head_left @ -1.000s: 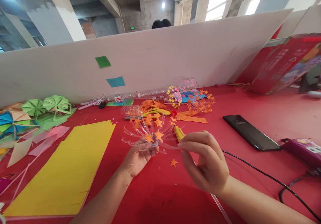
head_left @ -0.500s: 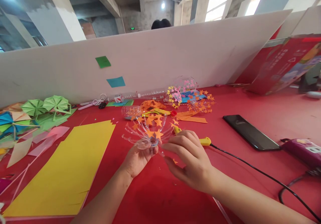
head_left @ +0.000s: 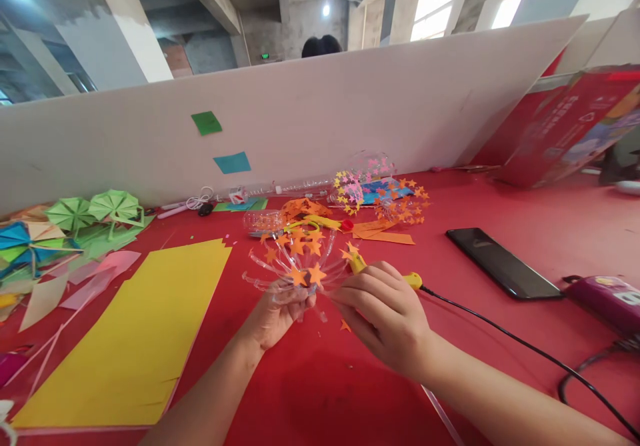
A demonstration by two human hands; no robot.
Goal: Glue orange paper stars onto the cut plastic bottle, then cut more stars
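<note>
My left hand (head_left: 280,319) is closed around the neck of a clear plastic bottle (head_left: 267,281) cut into curling strips that fan outward. Orange paper stars (head_left: 317,275) sit on several strips. On the right side of the bottle, my right hand (head_left: 387,313) has its fingers drawn together at one strip; the thumb tip is partly hidden. A yellow corded tool (head_left: 413,281) lies behind that hand, mostly covered by it. Below the strips, a loose orange star (head_left: 345,325) lies near my right fingers.
Yellow paper sheets (head_left: 130,326) and folded green paper shapes (head_left: 114,205) lie left. Behind the bottle are orange paper scraps (head_left: 301,209) and another star-covered bottle piece (head_left: 400,206). A phone (head_left: 503,264), black cable (head_left: 500,329) and red box (head_left: 575,123) are right. A white partition (head_left: 300,113) stands behind.
The bottle has tilted in my left hand, so its neck opening is less visible. My right fingers have drawn closer together at the strip and shifted slightly right.
</note>
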